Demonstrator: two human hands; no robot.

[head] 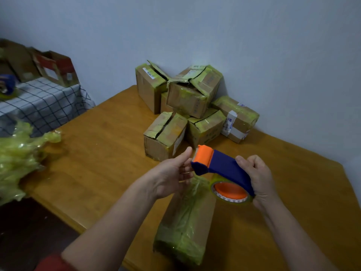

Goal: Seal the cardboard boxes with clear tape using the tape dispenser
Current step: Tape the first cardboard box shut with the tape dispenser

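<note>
Two hands: both are raised above the near box point(187, 227); neither touches it.
Right hand point(257, 177): fingers and thumb are wrapped round the blue handle of the tape dispenser point(220, 165), with the tape roll point(230, 192) hanging below the handle.
Left hand point(172, 173): it sits at the orange cutter end with the thumb raised and the fingers reaching under the mouth. Whether they pinch the free tape end cannot be told.
Near box position: it lies on the wooden table point(101, 153), directly under the dispenser and between the forearms. It is already banded with yellowish tape, and the film on its upper face is wrinkled.
Dispenser to box: apart; the roll hangs just above the box's far end.
Hazard, tape end: it may fold onto itself or stick to the fingers. Cause: loose tape handled in the air without tension.
Hazard, cutter: the left fingers may get nicked. Cause: they work close under the mouth.
Hazard, box: it may slide, or the new strip may crease. Cause: no hand steadies the box.
Remaining stock: the pile of boxes point(187, 98) stands against the wall, well apart from the hands, and several flaps gape open.
</note>
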